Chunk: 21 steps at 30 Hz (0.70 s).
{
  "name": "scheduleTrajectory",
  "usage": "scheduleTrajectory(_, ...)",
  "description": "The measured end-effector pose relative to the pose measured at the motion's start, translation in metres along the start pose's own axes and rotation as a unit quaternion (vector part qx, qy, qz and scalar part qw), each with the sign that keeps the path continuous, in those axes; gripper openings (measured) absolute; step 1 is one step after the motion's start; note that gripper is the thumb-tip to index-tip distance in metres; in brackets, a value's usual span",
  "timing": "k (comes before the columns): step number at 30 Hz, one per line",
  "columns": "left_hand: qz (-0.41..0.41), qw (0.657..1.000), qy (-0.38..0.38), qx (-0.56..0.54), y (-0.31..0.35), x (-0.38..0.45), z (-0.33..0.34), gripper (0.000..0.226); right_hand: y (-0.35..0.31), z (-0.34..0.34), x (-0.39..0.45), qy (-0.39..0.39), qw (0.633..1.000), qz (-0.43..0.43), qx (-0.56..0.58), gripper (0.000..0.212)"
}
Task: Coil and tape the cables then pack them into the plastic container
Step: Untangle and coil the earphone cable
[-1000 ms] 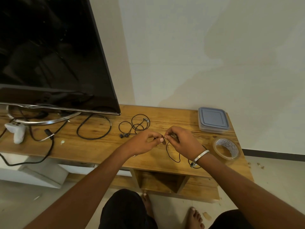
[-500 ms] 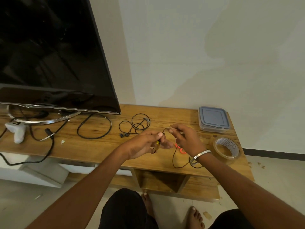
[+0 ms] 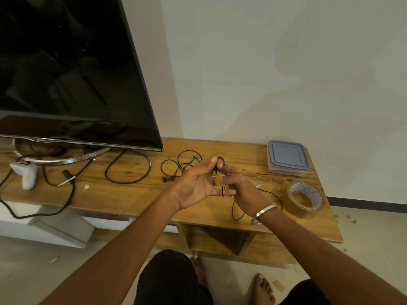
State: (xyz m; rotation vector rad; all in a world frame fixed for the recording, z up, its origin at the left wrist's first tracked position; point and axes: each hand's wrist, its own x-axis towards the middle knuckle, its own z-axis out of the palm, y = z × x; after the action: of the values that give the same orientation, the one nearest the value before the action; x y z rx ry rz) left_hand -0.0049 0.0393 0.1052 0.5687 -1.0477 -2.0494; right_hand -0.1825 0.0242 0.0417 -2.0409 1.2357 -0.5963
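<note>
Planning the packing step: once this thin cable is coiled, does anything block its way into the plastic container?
Yes: the grey-blue lid sits closed on the clear plastic container, so it must come off first. Otherwise the wooden tabletop between the hands' thin black cable and the container shows nothing in the way.

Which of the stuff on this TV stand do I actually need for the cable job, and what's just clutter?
Needed:
thin cable, held by left hand and right hand
earphones
tape roll
lidded plastic container

Clutter:
TV
white controller
</note>
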Motion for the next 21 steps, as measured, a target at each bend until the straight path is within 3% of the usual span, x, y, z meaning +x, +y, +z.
scheduleTrajectory(3, 0.036, 0.999, 0.027, -0.016, 0.004, 0.001, 0.002, 0.021, -0.006, 0.000, -0.004, -0.047, 0.996, 0.038, -0.068, 0.014)
scheduleTrajectory(10, 0.050, 0.984, 0.143, 0.094, -0.002, 0.010, 0.002, 0.023, -0.017, 0.010, -0.006, -0.103, 0.991, 0.001, -0.088, 0.026)
scheduleTrajectory(15, 0.067, 0.923, 0.196, 0.324, -0.002, 0.005, -0.008, 0.024, -0.024, 0.004, -0.008, -0.085, 0.993, -0.033, -0.074, 0.022)
scheduleTrajectory(21, 0.024, 0.864, 0.172, 0.472, -0.012, -0.001, -0.039, 0.021, -0.022, -0.012, -0.005, -0.011, 0.999, -0.045, -0.013, 0.018)
